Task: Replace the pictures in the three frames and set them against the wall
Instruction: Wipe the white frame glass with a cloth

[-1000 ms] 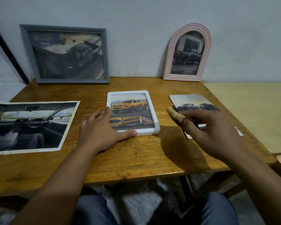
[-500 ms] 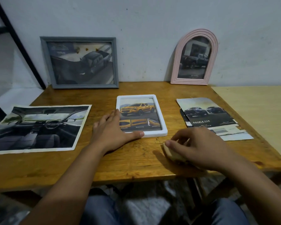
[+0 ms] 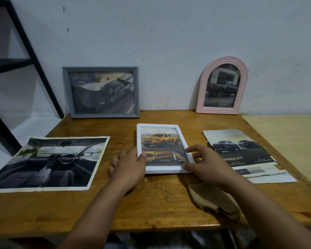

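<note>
A white frame (image 3: pixel 158 125) with a yellow truck picture lies flat in the middle of the wooden table (image 3: pixel 151 200). My left hand (image 3: pixel 127 168) holds its lower left edge, thumb on the rim. My right hand (image 3: pixel 205 164) grips its lower right corner, thumb and fingers on the rim. A grey frame (image 3: pixel 101 91) and a pink arched frame (image 3: pixel 223 87) lean upright against the wall (image 3: pixel 169 42), each with a dark truck picture.
A large car-interior print (image 3: pixel 50 162) lies at the left. A stack of loose car pictures (image 3: pixel 241 153) lies at the right. A brown cloth (image 3: pixel 210 200) sits near the front edge under my right forearm. A black shelf frame (image 3: pixel 25 42) stands at far left; a lighter table (image 3: pixel 291 141) adjoins on the right.
My right hand put the brown cloth down near the front edge and moved to the white frame's lower right corner. My left hand shifted from lying flat beside the frame to holding its edge.
</note>
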